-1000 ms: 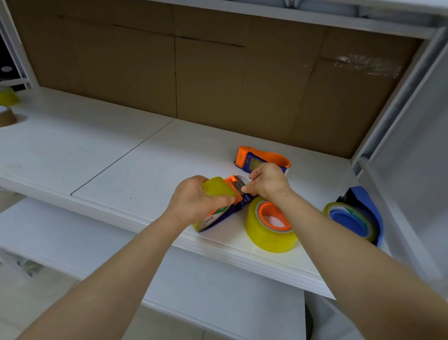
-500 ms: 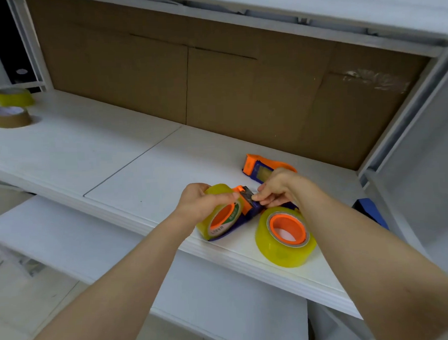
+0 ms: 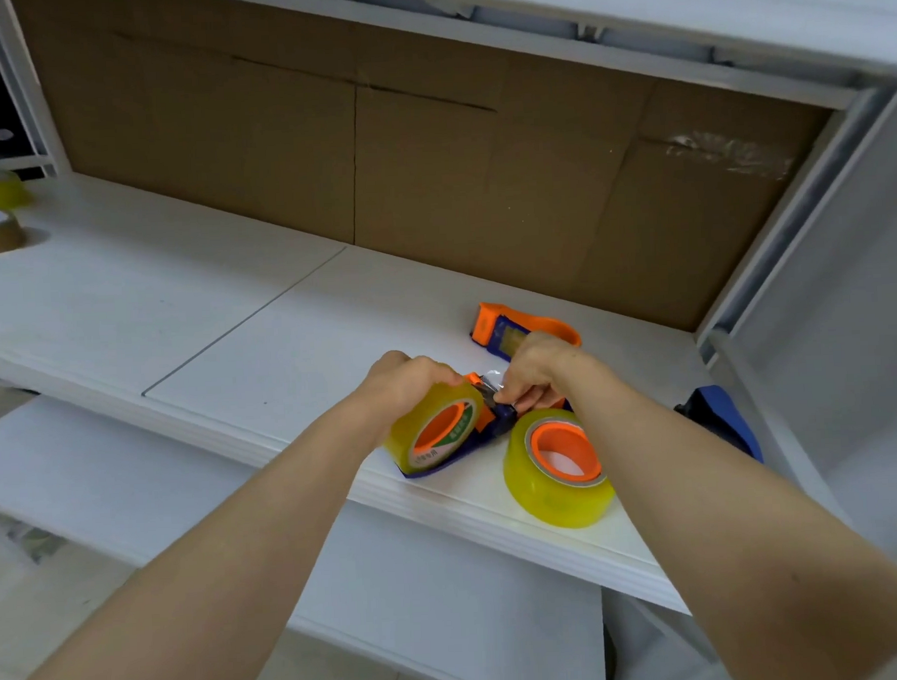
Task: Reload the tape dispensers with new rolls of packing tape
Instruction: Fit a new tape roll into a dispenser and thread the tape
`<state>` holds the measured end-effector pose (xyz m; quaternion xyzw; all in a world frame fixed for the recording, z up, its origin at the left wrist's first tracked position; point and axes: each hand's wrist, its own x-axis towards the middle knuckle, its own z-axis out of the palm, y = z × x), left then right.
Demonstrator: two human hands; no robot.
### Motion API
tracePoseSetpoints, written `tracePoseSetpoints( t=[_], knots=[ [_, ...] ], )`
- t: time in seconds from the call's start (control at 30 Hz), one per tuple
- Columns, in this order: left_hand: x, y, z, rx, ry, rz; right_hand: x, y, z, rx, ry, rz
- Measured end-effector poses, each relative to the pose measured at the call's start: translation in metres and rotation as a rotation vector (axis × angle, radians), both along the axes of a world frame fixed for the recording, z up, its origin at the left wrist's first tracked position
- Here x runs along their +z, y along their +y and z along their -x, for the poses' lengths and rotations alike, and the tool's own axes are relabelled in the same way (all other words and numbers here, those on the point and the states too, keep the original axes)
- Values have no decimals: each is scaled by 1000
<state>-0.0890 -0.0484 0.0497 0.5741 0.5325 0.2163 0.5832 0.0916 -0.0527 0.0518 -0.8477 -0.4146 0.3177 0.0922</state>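
threading step: your left hand (image 3: 407, 388) grips the roll (image 3: 435, 435) seated in the dispenser (image 3: 501, 425) at the worktop's (image 3: 262, 348) front edge, right hand (image 3: 540, 377) pinches its loose end (image 3: 492, 378); next, likely, feed it past the cutter.

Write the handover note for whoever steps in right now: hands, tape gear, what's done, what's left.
Left hand grips the yellow roll seated in the blue-orange dispenser at the front edge of the white shelf.
Right hand pinches the tape end at that dispenser's cutter.
A second yellow roll lies flat beside it; an orange dispenser sits behind, a blue dispenser to the right.
Done: roll mounted. Left: finish threading the tape end, then probably load the others; whether they hold rolls cannot be seen.
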Motion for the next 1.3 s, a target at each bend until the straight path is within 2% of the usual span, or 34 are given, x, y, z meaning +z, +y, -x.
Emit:
tracePoseSetpoints(
  t=[0.23, 0.4, 0.7, 0.77, 0.9, 0.97, 1.13, 1.3],
  knots=[
    [-6, -4, 5, 70, -112, 8, 5, -4, 1, -18, 70, -10],
    [-10, -10, 8, 116, -193, -13, 8, -6, 9, -3, 33, 83],
    [-25, -20, 10, 225, -288, -111, 3, -2, 14, -31, 0, -33],
    [-29, -22, 11, 263, -326, -122, 5, -4, 14, -66, 51, -67],
    [-38, -23, 17, 325, -418, -114, 13, -8, 11, -160, 275, -147],
    [-41, -21, 19, 339, -446, -116, 17, -6, 13, -145, 291, -200],
    [-46, -20, 22, 342, -460, -146, 9, -3, 20, -29, 118, -354],
    [-47, -20, 22, 329, -443, -161, -2, -6, 29, 102, -329, -388]
  ],
)
